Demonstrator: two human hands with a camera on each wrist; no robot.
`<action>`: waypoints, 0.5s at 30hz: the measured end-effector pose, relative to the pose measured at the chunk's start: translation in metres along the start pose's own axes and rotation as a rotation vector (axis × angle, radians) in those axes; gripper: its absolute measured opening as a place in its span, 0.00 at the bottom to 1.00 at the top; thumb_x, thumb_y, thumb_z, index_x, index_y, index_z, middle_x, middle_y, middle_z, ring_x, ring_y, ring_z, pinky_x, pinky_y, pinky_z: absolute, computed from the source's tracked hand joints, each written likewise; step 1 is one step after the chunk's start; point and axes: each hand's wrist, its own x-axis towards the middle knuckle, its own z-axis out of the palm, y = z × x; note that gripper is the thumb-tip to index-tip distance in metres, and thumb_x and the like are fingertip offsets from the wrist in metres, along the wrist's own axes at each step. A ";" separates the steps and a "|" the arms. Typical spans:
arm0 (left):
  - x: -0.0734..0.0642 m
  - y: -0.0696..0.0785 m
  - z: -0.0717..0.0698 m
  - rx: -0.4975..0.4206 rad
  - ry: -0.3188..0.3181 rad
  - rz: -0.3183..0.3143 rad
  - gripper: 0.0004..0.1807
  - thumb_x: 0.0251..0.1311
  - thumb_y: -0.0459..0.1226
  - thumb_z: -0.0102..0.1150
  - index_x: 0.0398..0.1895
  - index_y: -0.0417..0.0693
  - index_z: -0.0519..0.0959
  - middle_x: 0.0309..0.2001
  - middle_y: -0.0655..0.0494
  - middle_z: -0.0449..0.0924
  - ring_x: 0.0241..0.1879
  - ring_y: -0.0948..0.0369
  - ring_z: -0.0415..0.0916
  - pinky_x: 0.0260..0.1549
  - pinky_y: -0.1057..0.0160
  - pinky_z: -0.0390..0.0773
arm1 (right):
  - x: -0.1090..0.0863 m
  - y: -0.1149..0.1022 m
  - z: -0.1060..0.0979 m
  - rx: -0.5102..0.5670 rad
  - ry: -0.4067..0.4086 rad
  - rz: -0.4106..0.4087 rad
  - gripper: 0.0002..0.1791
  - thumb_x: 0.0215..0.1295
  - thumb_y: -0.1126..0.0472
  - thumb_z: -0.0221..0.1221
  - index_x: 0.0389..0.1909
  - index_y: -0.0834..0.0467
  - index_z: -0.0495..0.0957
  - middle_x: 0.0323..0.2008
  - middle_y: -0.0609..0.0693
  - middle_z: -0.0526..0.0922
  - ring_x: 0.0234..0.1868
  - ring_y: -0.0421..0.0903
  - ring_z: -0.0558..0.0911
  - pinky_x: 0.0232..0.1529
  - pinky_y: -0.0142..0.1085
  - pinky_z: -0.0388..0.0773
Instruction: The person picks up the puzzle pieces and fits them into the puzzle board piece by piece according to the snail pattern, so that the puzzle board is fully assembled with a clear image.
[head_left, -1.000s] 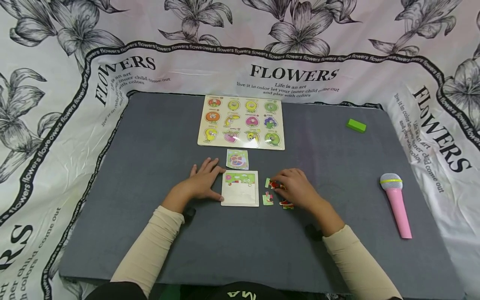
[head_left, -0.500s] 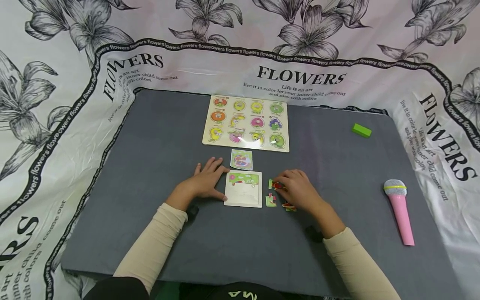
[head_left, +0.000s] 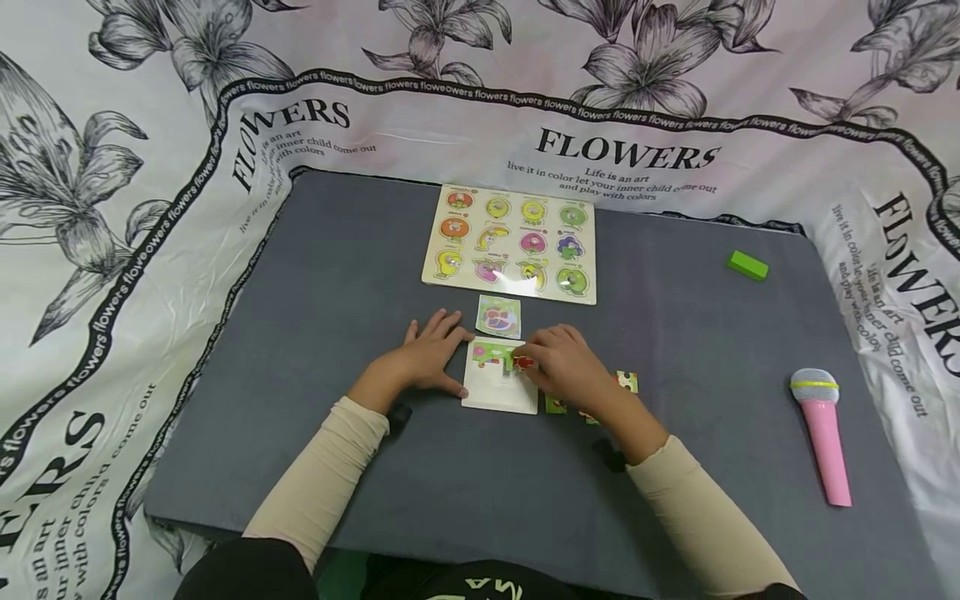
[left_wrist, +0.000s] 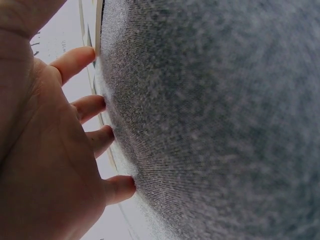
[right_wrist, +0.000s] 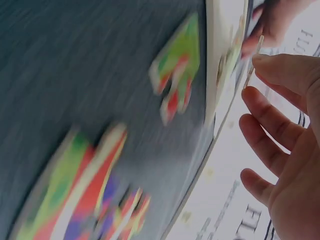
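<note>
A white puzzle tray (head_left: 491,393) lies flat on the grey table, with green jigsaw pieces along its far side. My left hand (head_left: 420,360) rests at its left edge, fingers spread, thumb and index finger touching the frame. Thumb and index finger of my right hand (head_left: 572,368) pinch a small red and green puzzle piece (head_left: 522,362) over the tray's upper right. In the right wrist view that puzzle piece (right_wrist: 253,62) is seen edge-on. Loose puzzle pieces (head_left: 555,405) lie right of the tray, partly hidden by my right hand and forearm.
A square picture card (head_left: 498,317) lies just beyond the tray. Farther back is a fruit picture board (head_left: 510,290). A green block (head_left: 747,265) lies at the far right, and a pink toy microphone (head_left: 825,450) lies nearer on the right.
My right hand has lifted a puzzle piece from the loose ones and carried it left over the tray. My left hand keeps its place at the tray's edge. The head view has shifted slightly.
</note>
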 end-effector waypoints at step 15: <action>0.001 -0.004 0.001 0.002 0.012 0.001 0.50 0.47 0.58 0.71 0.73 0.59 0.58 0.79 0.49 0.34 0.77 0.49 0.25 0.68 0.33 0.36 | 0.026 -0.025 0.028 -0.034 -0.028 -0.084 0.12 0.60 0.57 0.67 0.45 0.50 0.85 0.43 0.47 0.84 0.50 0.50 0.79 0.61 0.51 0.66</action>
